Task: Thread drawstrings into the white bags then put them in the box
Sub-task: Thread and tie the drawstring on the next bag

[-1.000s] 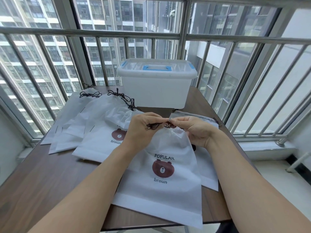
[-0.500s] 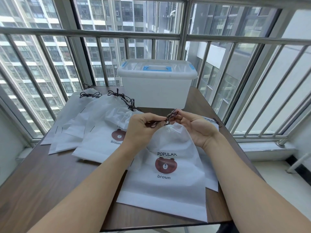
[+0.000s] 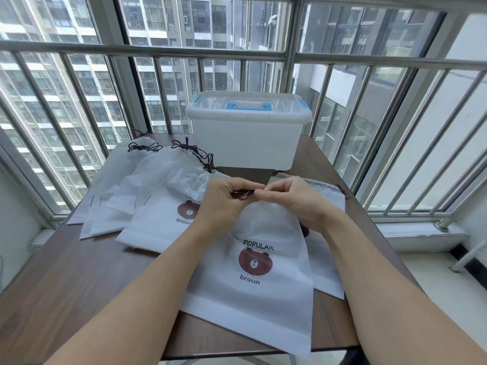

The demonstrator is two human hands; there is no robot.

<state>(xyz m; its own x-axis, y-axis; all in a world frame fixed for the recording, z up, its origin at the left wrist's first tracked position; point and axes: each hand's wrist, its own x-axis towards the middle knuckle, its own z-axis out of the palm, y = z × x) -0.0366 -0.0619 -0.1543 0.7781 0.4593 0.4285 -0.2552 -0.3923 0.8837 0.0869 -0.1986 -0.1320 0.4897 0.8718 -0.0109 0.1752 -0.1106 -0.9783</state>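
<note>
While the head camera looks down on a dark wooden bench [image 3: 66, 280], the left hand [image 3: 224, 204] and right hand [image 3: 295, 200] meet at the gathered mouth of a white bear-print drawstring bag [image 3: 253, 272], fingers pinching a dark drawstring [image 3: 241, 194] between them. More white bags [image 3: 147, 206] fan out to the left, and a lidded translucent storage box [image 3: 247, 133] stands beyond. This bag looks light, thin and floppy, so it is probably best held at the cinched top hem.
</note>
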